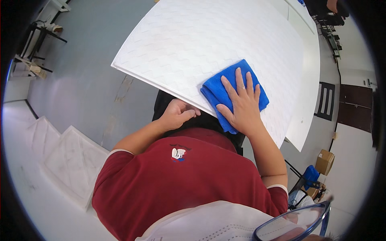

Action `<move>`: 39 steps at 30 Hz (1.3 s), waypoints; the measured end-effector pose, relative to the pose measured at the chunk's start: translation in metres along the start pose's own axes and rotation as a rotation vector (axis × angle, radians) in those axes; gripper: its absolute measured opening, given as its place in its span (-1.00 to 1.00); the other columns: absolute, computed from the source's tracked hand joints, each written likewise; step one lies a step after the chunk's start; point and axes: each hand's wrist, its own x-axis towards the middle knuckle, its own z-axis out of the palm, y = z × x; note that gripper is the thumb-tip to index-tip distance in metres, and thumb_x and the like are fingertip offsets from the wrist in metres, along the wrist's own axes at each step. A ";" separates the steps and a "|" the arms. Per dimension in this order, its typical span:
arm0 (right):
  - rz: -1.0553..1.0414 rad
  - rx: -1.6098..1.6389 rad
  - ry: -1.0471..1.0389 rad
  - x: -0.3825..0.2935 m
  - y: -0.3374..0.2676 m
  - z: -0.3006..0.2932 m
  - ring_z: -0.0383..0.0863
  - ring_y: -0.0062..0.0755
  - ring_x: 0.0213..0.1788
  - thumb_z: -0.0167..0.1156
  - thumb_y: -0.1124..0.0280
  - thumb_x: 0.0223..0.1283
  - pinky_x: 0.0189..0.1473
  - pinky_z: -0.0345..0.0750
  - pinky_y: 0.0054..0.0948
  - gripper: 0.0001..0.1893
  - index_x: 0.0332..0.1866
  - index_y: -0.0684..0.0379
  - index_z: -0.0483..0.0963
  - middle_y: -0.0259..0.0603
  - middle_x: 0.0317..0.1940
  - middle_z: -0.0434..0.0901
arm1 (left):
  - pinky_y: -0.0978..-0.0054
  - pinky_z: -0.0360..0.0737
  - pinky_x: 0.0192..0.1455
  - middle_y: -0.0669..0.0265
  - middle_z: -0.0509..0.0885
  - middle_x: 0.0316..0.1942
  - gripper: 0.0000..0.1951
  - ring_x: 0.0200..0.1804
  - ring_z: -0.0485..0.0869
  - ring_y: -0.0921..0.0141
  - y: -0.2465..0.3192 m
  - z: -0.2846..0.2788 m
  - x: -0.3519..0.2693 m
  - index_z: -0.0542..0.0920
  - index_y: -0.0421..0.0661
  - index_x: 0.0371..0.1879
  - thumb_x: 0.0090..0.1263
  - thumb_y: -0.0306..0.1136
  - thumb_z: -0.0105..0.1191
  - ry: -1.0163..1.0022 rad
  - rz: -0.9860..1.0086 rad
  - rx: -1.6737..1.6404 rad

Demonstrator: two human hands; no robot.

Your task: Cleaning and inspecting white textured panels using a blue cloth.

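Note:
A folded blue cloth (224,78) lies on the textured white cover of the table (181,45), close to its near edge. My right hand (244,105) rests flat on top of the cloth with its fingers spread. One corner of the cloth hangs past the table's edge towards my body. My left hand (178,114) is just below that edge, in front of my waist, with its fingers curled. Part of those fingers is hidden by the tabletop, so I cannot tell whether they grip anything.
A second white surface (306,120) adjoins the table on the right. White panels (72,162) lean at the lower left. Cardboard boxes (325,162) and a blue bag (310,176) are at the lower right. A dark stand (39,45) is on the far left.

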 end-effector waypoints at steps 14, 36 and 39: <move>-0.003 0.015 -0.005 0.010 -0.001 0.005 -0.11 0.13 0.38 0.15 0.27 0.07 0.25 -0.08 0.21 -0.46 0.24 -0.20 0.28 -0.04 0.37 -0.03 | 0.56 0.44 -0.12 0.34 0.54 -0.29 -0.74 -0.19 0.50 0.52 0.002 -0.002 0.001 0.47 -0.21 -0.10 0.22 -0.59 -0.10 -0.086 -0.030 -0.045; -0.275 -0.011 -0.020 0.081 -0.051 0.005 -0.10 0.18 0.37 0.13 0.11 0.05 0.21 -0.06 0.30 -0.40 0.28 -0.19 0.21 -0.06 0.36 -0.04 | 0.51 0.46 -0.15 0.25 0.57 -0.28 -0.69 -0.24 0.53 0.43 -0.012 -0.042 -0.005 0.48 -0.22 -0.12 0.24 -0.30 -0.07 0.043 0.059 -0.044; -0.278 -0.004 -0.003 0.084 -0.054 0.004 -0.08 0.16 0.36 0.13 0.18 0.07 0.21 -0.04 0.28 -0.45 0.25 -0.20 0.24 -0.09 0.36 -0.01 | 0.60 0.43 -0.28 0.28 0.58 -0.35 -0.53 -0.34 0.51 0.48 -0.024 -0.051 -0.005 0.49 -0.22 -0.15 0.28 -0.01 -0.20 0.158 0.214 -0.077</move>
